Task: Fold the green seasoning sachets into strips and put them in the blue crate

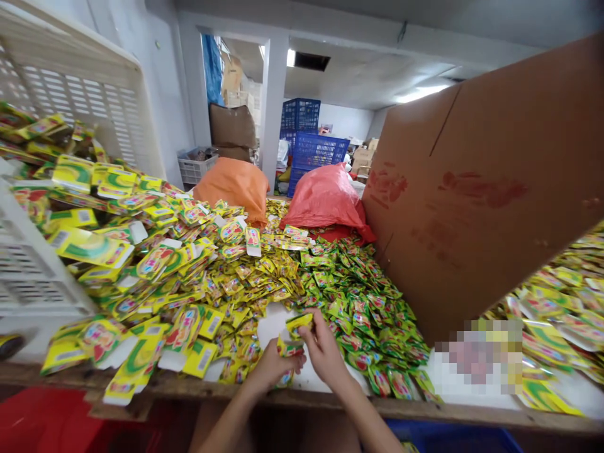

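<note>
Near the table's front edge, my left hand (277, 363) is closed around a small yellow-green carton (289, 348). Just above it, my right hand (325, 347) pinches a yellow packet (297, 323) at the carton's upper end. The two hands almost touch; the fingertips partly hide both items. Yellow sachets (250, 277) lie heaped in the middle. To the right of my hands spreads a pile of green sachets (353, 302). Many yellow-green cartons (158, 261), some with white flaps standing open, are piled on the left.
A white plastic crate (136, 94) lies tipped at the left, cartons spilling out. An orange sack (233, 185) and a red sack (328, 198) rest at the back. A large cardboard sheet (486, 176) stands on the right, with more cartons (557, 314) beyond it. Blue crates (321, 150) are stacked behind.
</note>
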### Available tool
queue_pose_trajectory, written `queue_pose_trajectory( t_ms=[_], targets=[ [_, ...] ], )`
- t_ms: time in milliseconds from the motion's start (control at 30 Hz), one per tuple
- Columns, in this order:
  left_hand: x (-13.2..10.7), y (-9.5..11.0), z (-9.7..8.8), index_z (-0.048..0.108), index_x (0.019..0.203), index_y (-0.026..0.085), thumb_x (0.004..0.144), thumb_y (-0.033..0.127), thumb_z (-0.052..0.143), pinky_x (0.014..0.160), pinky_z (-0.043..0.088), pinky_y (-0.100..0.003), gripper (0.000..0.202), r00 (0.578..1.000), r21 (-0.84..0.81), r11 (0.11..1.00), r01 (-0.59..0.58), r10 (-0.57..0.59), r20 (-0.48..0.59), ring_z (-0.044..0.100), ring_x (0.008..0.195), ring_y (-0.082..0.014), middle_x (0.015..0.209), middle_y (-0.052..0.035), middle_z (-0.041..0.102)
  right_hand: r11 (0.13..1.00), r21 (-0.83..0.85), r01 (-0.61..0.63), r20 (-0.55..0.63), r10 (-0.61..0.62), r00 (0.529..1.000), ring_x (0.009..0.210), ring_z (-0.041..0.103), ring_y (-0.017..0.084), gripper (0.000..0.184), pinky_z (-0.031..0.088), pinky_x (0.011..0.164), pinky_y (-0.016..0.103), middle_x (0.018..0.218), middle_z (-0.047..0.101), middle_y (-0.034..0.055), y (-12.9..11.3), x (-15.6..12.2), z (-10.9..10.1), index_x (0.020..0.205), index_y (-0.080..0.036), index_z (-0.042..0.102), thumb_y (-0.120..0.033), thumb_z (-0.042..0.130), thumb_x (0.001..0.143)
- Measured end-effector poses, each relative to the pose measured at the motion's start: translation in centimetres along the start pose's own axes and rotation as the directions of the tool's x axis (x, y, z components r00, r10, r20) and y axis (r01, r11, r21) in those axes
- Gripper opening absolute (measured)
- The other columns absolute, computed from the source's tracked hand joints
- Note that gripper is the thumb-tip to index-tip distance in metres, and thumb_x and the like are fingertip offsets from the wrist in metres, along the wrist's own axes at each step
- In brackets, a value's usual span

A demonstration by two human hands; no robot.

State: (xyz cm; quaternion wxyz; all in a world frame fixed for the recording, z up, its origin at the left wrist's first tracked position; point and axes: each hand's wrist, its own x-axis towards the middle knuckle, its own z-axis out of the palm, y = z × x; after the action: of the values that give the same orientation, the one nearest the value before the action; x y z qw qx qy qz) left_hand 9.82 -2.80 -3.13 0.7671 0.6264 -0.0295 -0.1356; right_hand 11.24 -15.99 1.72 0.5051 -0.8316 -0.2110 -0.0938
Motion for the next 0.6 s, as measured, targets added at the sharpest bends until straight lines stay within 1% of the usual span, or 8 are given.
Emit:
queue_pose_trajectory(
  t_ms=[67,133,233,367,433,533,600],
  targets=[
    [-0.1,0.2,0.0,0.057,0.071,0.009,0.057,0.021,0.063,0.054,0.040,-0.023,0.020,1.000,0.001,1.000,-0.001,0.001,0.012,0.048,0.051,-0.0106,0.056,-0.0007,0.055,0.996,-0.063,0.064,0.025,-0.062,0.998,0.083,0.050,0.018,0.017,0.042,0.074,0.029,0.087,0.052,0.0039,-0.3,0.2,0.8,0.101,-0.020,0.045,-0.020,0.040,0.085],
    [-0.2,0.2,-0.1,0.057,0.068,0.008,0.057,0.019,0.061,0.054,0.039,-0.022,0.016,1.000,0.004,1.000,0.002,-0.002,0.024,0.048,0.051,-0.0105,0.055,-0.0007,0.055,0.984,-0.133,0.119,0.082,-0.108,0.991,0.090,0.048,0.019,0.017,0.040,0.079,0.031,0.094,0.049,0.0058,-0.3,0.4,0.7,0.098,-0.020,0.047,-0.014,0.040,0.083],
    [-0.2,0.0,-0.2,0.058,0.068,0.008,0.057,0.018,0.061,0.054,0.039,-0.022,0.015,0.999,-0.001,1.000,0.009,-0.009,0.040,0.049,0.053,-0.0109,0.056,-0.0010,0.057,0.965,-0.226,0.132,0.198,-0.087,0.976,0.091,0.046,0.019,0.017,0.040,0.080,0.031,0.095,0.047,0.0054,-1.0,0.4,-0.1,0.090,-0.020,0.049,-0.009,0.041,0.080],
    [-0.1,-0.3,-0.4,0.058,0.066,0.009,0.060,0.018,0.060,0.056,0.040,-0.021,0.011,0.999,-0.003,1.000,-0.005,0.005,0.037,0.050,0.055,-0.0114,0.055,-0.0003,0.056,0.922,-0.361,0.142,0.297,-0.031,0.954,0.091,0.046,0.020,0.017,0.039,0.079,0.031,0.092,0.049,0.0057,-2.7,0.7,-0.5,0.079,-0.019,0.049,-0.004,0.042,0.075],
    [-0.1,-0.4,-0.4,0.059,0.066,0.009,0.060,0.019,0.062,0.058,0.041,-0.021,0.012,0.999,-0.003,1.000,-0.022,0.022,0.039,0.051,0.057,-0.0117,0.057,-0.0005,0.057,0.912,-0.389,0.130,0.326,0.004,0.945,0.087,0.049,0.020,0.018,0.039,0.075,0.030,0.089,0.052,0.0059,-3.2,1.2,-0.5,0.077,-0.018,0.050,-0.003,0.043,0.072],
    [-0.5,-0.3,-0.5,0.058,0.069,0.010,0.062,0.023,0.063,0.060,0.042,-0.023,0.015,0.998,-0.020,0.999,-0.040,0.041,0.045,0.052,0.058,-0.0126,0.059,-0.0015,0.058,0.949,-0.313,0.034,0.330,0.075,0.941,0.073,0.054,0.017,0.028,0.039,0.065,0.026,0.082,0.056,0.0022,-3.2,2.0,-0.5,0.090,-0.020,0.050,-0.004,0.049,0.068],
    [-0.7,-0.1,-0.6,0.058,0.070,0.011,0.065,0.025,0.062,0.062,0.043,-0.024,0.015,0.996,-0.035,0.997,-0.066,0.068,0.062,0.053,0.059,-0.0130,0.061,-0.0020,0.058,0.961,-0.275,-0.021,0.313,0.110,0.943,0.065,0.054,0.015,0.032,0.037,0.059,0.024,0.076,0.058,-0.0009,-2.9,2.3,-0.4,0.092,-0.023,0.049,-0.006,0.052,0.065]
  ],
)
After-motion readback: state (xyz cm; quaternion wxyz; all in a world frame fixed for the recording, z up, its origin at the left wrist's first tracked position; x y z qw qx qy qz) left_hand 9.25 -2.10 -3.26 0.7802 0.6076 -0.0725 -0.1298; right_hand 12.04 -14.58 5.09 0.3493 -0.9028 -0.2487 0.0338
